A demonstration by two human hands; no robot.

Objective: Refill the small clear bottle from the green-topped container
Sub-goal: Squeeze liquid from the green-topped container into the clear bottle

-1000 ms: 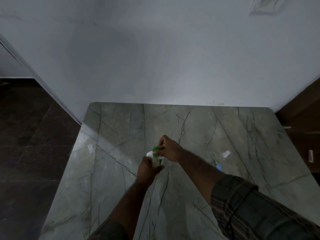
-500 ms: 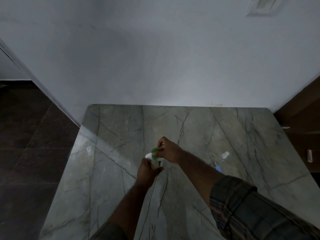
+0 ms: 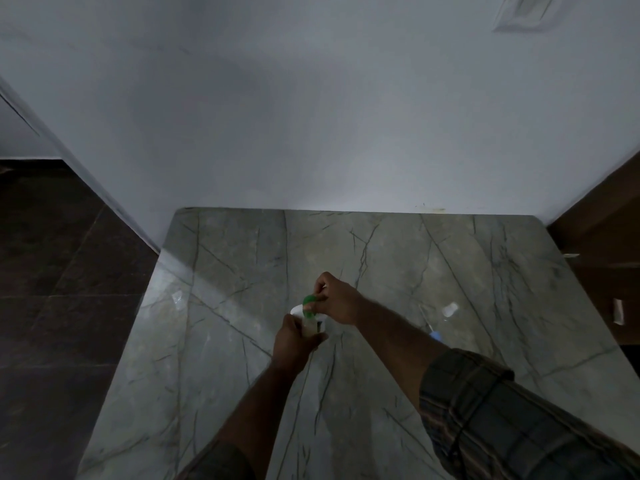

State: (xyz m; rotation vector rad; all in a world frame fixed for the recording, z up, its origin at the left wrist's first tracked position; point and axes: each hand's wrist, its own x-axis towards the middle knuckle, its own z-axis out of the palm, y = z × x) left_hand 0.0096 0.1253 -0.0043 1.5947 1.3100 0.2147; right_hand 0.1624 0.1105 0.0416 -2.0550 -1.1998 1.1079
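Observation:
Over the middle of the marble table [image 3: 398, 271], my left hand [image 3: 294, 341] is wrapped around the pale body of the green-topped container [image 3: 310, 328]. My right hand [image 3: 334, 301] pinches its green top [image 3: 309, 301] from above. A white edge [image 3: 296, 309] shows just behind the container; I cannot tell what it belongs to. The small clear bottle [image 3: 449, 310] lies on the table well to the right, apart from both hands.
A thin stick with a blue end [image 3: 435, 335] lies near the clear bottle. A small clear scrap [image 3: 177, 299] sits near the table's left edge. The wall closes the back, dark floor drops off at left, and brown furniture [image 3: 602, 258] stands at right.
Both hands stay on the container in nearly the same place. The view has shifted slightly; no clear movement of the green top.

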